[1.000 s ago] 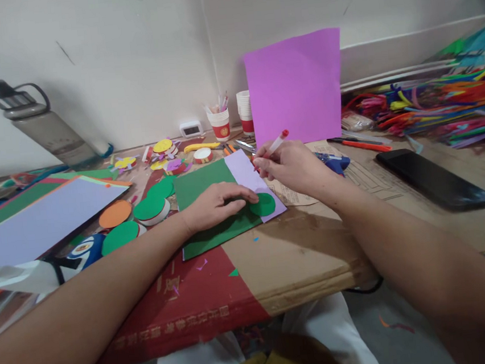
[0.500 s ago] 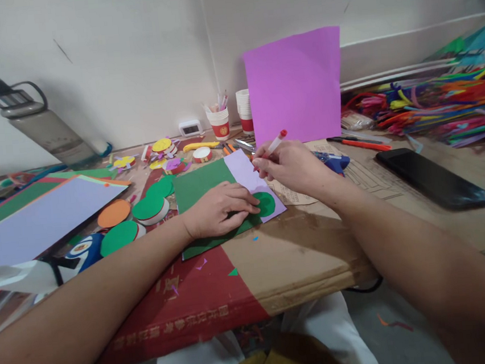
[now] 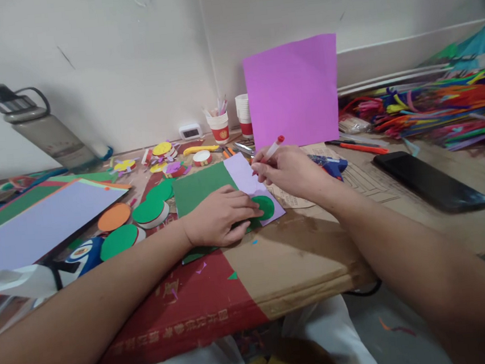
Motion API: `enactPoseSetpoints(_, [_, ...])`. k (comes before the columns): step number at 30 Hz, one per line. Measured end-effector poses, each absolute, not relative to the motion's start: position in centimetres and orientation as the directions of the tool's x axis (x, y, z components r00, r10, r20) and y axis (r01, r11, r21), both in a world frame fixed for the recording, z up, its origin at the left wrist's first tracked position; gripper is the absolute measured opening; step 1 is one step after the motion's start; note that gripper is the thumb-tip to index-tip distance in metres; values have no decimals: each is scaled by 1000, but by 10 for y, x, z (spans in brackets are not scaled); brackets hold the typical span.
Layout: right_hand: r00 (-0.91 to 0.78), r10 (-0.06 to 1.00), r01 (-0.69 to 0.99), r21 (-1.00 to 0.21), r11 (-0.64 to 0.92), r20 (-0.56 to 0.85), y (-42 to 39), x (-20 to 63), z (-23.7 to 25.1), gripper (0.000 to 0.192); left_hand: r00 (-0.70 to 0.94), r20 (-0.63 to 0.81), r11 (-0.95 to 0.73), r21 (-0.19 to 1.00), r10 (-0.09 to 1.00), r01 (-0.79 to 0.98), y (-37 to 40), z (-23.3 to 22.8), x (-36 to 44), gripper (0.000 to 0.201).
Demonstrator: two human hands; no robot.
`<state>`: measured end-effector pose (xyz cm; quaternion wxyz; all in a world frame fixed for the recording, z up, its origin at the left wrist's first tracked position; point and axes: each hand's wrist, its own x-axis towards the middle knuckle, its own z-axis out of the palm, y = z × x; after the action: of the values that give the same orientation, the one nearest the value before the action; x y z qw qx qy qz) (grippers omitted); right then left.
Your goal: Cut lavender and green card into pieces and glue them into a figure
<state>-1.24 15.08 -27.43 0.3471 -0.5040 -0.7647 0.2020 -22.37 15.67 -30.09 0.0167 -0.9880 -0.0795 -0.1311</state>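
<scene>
A small green paper disc (image 3: pixel 265 206) is being pressed flat onto a pale lilac sheet (image 3: pixel 244 177) by the left hand (image 3: pixel 218 217). The disc is round, cleanly cut and evenly dark green, with a faint darker ring visible near its centre; its left edge is being covered by the fingertips (image 3: pixel 251 208), which are being held loosely curled and close together, pressing down on the disc rather than closing round it. The lilac sheet is lying partly over a larger green sheet (image 3: pixel 198 189), whose near left corner is being hidden beneath the palm.

A marker with a red cap (image 3: pixel 270 149) is being gripped by the right hand (image 3: pixel 290 169), just beyond the disc; the fingers are being kept closed round the barrel, with the cap pointing up and to the far right. Whether the tip is touching the paper cannot be told.

Both sheets are being supported by a flattened cardboard box (image 3: pixel 300 251), red on its near left part. More green and orange discs (image 3: pixel 137 218) are lying to the left, a blue glue gun (image 3: pixel 330 165) just right of the right hand, a dark phone (image 3: pixel 431 181) farther right, and an upright pink sheet (image 3: pixel 294 91) against the far wall.
</scene>
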Motion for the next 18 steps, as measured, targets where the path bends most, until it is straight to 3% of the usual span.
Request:
enactPoseSetpoints(6, [-251,915,658,-637,401,316,149,-15,-272,16,952,259,-975,-104,162,194,145,-295,-216,28])
enactPoseSetpoints(12, [-247,924,656,-651,382,294,150,-16,-272,16,927,278,-967,41,253,252,149,-296,-219,34])
enactPoseSetpoints(18, [-249,935,636,-686,355,253,152,-14,-275,15,925,301,-973,78,231,217,156,-301,-223,34])
